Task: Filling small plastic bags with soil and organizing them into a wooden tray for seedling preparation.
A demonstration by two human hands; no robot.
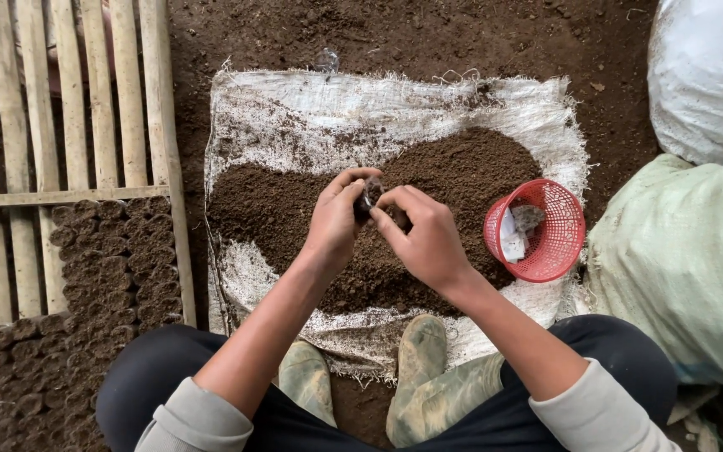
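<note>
Both hands, left hand (334,219) and right hand (426,237), pinch a small soil-filled bag (371,195) over the soil heap (453,172), seemingly mid-filling; packing needs firm fingertips.

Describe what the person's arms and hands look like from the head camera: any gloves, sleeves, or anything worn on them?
Both hands are bare, no gloves, rings or watch showing. The left hand and right hand have bare forearms. Light grey sleeves are pushed up past the elbows: left sleeve, right sleeve. The fingers look a little dusted with soil.

A white woven sack (294,117) on dirt ground (395,33) carries soil (462,167).
</note>
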